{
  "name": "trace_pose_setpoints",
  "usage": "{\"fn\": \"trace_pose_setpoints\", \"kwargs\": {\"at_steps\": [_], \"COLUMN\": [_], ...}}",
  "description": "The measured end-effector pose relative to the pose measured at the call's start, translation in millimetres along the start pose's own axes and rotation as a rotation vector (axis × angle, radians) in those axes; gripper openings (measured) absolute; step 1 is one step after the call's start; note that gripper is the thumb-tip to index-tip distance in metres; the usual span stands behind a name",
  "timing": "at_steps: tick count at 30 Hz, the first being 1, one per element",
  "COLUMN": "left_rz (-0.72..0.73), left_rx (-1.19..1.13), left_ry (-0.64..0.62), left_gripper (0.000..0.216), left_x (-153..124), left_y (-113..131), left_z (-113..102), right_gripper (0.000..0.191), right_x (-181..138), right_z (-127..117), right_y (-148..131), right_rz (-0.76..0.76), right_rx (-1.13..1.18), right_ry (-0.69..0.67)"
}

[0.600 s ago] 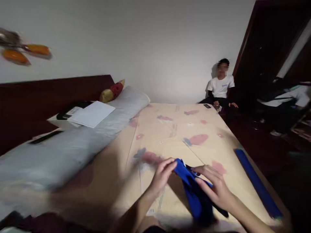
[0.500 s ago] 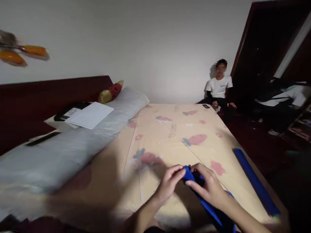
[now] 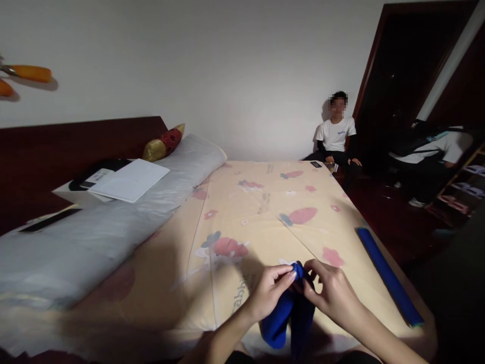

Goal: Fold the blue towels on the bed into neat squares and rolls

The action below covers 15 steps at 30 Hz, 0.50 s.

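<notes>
A blue cloth point(image 3: 276, 323) hangs in folds above the near part of the bed, its upper end bunched between my hands. My left hand point(image 3: 270, 292) pinches the bunched end between thumb and fingers. From the other side my right hand point(image 3: 335, 290) grips the darker fold with curled fingers and thumb. The fingertips partly cover how the cloth is folded or twisted there. A long narrow blue strip point(image 3: 390, 277) lies by the bed's right edge, apart from both hands.
The bed point(image 3: 227, 212) has a printed sheet. Along its left side lies a grey bolster point(image 3: 125, 230), with white sheets point(image 3: 131, 179) on top. A phone point(image 3: 316, 164) rests at the far edge. One person point(image 3: 337, 134) sits beyond; another bends point(image 3: 428, 149) near a shoe rack point(image 3: 462, 189).
The blue cloth has swung from trailing under my right forearm to hanging down between my hands. Both hands remain at its bunched end. The view has shifted slightly.
</notes>
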<state>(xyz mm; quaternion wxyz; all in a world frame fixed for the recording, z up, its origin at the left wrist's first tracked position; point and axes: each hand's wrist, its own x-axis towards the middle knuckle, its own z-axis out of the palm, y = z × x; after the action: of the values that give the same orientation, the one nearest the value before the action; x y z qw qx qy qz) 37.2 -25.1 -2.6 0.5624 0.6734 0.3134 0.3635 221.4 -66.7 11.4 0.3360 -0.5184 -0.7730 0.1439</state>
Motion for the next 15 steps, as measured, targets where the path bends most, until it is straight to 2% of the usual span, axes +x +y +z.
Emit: {"fn": "trace_pose_setpoints", "kwargs": {"at_steps": [5,9,11,15], "left_rz": [-0.018,-0.029,-0.048,-0.038], "left_rx": [0.052,0.041,0.038,0.076], "left_ry": [-0.012,0.021,0.180,0.634], "left_gripper": [0.034,0.035,0.033,0.033], "left_x": [-2.4,-6.9,-11.1,-23.7], "left_y": [4.7,4.9,0.1,-4.2], "left_z": [-1.0,-13.3,-28.8,-77.4], "right_gripper": [0.006,0.010,0.011,0.024], "right_x": [0.8,2.9,0.7,-15.2], "right_z": [3.0,-12.8,-29.5,-66.5], "right_y": [2.2,21.8,39.7,82.4], "right_rz": [0.030,0.112,0.167,0.290], "right_rx": [-0.037,0.056,0.133,0.398], "right_ry": [0.036,0.100,0.136,0.254]}}
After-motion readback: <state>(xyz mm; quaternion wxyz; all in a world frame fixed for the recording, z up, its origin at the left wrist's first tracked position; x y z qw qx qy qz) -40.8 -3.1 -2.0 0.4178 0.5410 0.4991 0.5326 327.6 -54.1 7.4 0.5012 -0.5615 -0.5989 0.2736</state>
